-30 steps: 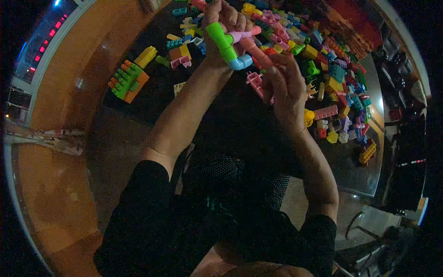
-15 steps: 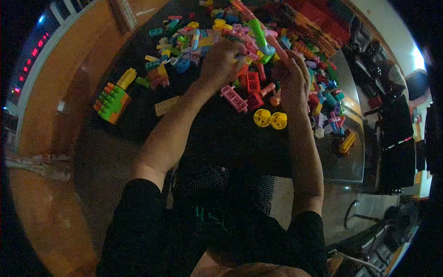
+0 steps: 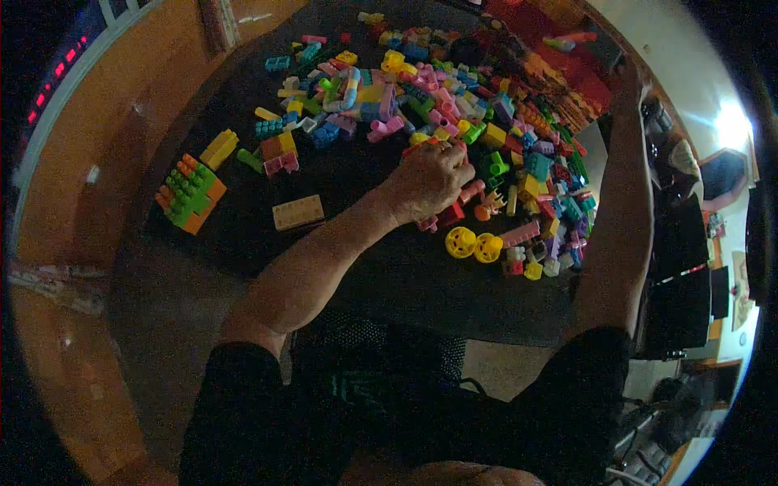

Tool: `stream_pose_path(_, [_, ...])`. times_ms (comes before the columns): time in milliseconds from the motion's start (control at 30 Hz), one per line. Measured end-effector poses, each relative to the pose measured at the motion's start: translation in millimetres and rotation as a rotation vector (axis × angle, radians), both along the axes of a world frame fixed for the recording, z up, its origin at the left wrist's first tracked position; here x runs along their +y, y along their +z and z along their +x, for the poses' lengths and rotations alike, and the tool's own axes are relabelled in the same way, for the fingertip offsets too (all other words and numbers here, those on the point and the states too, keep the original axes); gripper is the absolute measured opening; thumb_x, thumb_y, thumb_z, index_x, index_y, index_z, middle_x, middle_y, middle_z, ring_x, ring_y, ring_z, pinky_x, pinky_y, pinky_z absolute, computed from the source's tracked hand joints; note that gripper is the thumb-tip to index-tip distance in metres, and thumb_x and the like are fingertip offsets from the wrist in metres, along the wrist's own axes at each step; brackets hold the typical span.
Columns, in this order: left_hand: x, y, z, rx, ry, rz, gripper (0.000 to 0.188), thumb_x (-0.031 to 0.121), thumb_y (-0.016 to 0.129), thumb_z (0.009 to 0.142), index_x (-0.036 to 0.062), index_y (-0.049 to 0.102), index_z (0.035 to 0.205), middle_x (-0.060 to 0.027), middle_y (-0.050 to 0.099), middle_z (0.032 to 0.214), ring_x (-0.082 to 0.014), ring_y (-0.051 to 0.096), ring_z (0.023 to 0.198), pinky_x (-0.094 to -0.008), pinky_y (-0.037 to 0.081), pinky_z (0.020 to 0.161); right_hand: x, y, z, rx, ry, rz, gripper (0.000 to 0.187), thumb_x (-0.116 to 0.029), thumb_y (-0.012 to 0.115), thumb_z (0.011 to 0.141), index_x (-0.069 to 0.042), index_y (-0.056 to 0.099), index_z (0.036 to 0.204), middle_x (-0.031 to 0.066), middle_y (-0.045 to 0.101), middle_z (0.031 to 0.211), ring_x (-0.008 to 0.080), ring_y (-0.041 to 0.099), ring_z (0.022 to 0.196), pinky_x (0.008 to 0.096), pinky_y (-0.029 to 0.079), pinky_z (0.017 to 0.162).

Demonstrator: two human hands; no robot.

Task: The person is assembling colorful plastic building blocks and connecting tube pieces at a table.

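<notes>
My left hand (image 3: pixel 433 180) is over the near part of a heap of toy building bricks, its fingers curled down among red pieces. What they hold, if anything, is hidden under the hand. A red brick (image 3: pixel 451 215) shows just below the fingers. My right hand (image 3: pixel 629 79) is stretched out to the far right, dark and blurred, so its fingers cannot be made out. Left of it, a pink and green tube piece (image 3: pixel 570 40) is over the large red printed box (image 3: pixel 539 61). Two yellow wheel-like pieces (image 3: pixel 474 245) are below my left hand.
A green and orange brick block (image 3: pixel 191 194) stands at the left beside a yellow brick stack (image 3: pixel 219 150). A tan brick plate (image 3: pixel 298 212) lies near my left forearm. Loose bricks of many colours (image 3: pixel 389 97) cover the far table. Black chairs (image 3: pixel 689 235) stand at the right.
My right hand has moved from the heap to the far right, and the long pink and green tube piece is now by the box. My left hand has come nearer and right, onto the red bricks.
</notes>
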State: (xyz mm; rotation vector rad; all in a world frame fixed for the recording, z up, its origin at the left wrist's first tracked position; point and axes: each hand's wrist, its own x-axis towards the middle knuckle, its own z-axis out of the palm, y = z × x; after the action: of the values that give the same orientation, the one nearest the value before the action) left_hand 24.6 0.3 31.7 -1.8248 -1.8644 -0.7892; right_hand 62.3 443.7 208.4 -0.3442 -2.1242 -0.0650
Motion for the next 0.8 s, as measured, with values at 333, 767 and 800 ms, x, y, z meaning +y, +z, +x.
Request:
stream_pose_path(333, [11.6,-6.8,-2.5,0.124,-0.016,0.025,0.027,0.032,0.056,0.083,0.0051,0.061,0.081,-0.0115,0.055,0.086,-0.0244,0.057,0.085,-0.0368,0.048,0.072,-137.4,-112.5,72.0,0.29,0.473,-1.015,0.048,-0.024,0.058,0.085,-0.013,0.036,0.126,0.0082,0.055,0.108,0.0212,0.058,0.086,0.0405,0.047,0.077])
stream_pose_path(767, [4.4,-0.9,-2.6,0.036,-0.015,0.018,0.022,0.018,0.067,0.071,0.0075,0.064,0.09,-0.0101,0.057,0.086,-0.024,0.058,0.088,-0.0371,0.049,0.074,-144.2,-133.1,38.5,-0.431,0.371,-0.45,0.03,-0.02,0.061,0.08,-0.004,0.057,0.105,0.0127,0.061,0.098,0.0203,0.06,0.086,0.0315,0.047,0.073])
stream_pose_path(800, [2.2,-0.7,-2.5,0.032,-0.002,0.006,0.022,0.018,0.067,0.071,0.0075,0.064,0.09,-0.0101,0.057,0.086,-0.024,0.058,0.088,-0.0371,0.049,0.074,-128.6,-140.2,21.1,-0.4,0.468,-0.281,0.034,-0.023,0.061,0.081,-0.004,0.056,0.108,0.0131,0.061,0.099,0.0213,0.06,0.088,0.0318,0.047,0.077])
